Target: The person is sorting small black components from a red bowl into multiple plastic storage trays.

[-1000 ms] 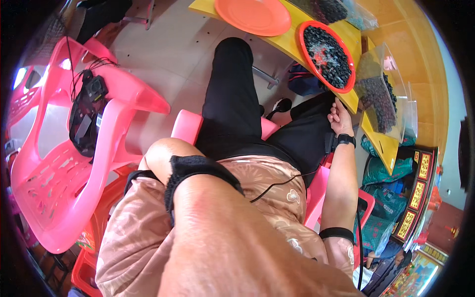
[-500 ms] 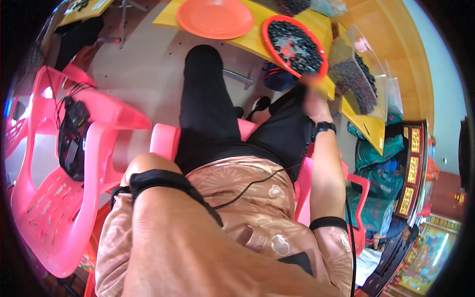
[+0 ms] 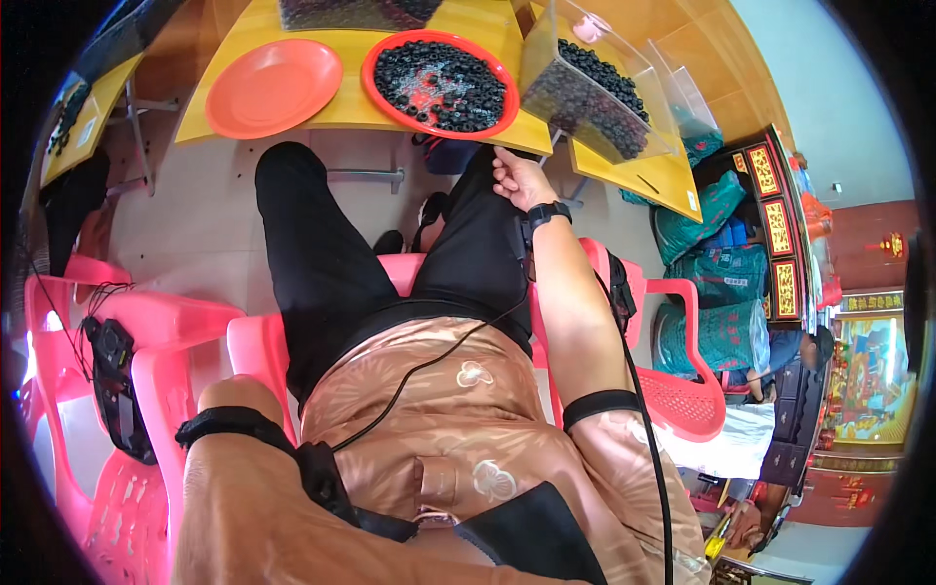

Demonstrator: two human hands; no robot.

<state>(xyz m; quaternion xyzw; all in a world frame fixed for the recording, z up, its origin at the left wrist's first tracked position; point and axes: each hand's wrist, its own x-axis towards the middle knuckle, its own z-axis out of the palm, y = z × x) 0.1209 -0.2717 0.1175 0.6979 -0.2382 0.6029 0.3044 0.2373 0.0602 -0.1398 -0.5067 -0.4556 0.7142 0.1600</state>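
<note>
My right hand (image 3: 522,181) rests over my right thigh, just below the near edge of the yellow table (image 3: 343,119). Its fingers are curled in, thumb and forefinger together; whether anything small is between them cannot be made out. Closest to it is a red round tray (image 3: 376,99) holding many small black ring-like pieces (image 3: 473,115) and some clear bits, with red showing in the middle. Left of that lies a bare orange-red plate (image 3: 274,89). My left forearm (image 3: 263,522) bends across my chest at the bottom, its hand out of the picture.
Clear bins (image 3: 624,146) of black pieces stand right of the tray, another bin (image 3: 361,14) behind it. Pink plastic chairs (image 3: 161,390) flank me, the left one holding a black device (image 3: 119,390). Green sacks (image 3: 717,331) lie at right. A black cable (image 3: 648,439) runs along my right arm.
The view has turned and shifted, so table, tray and plate now appear further left and fully in sight. My right hand, blurred before, shows clearly at the table edge.
</note>
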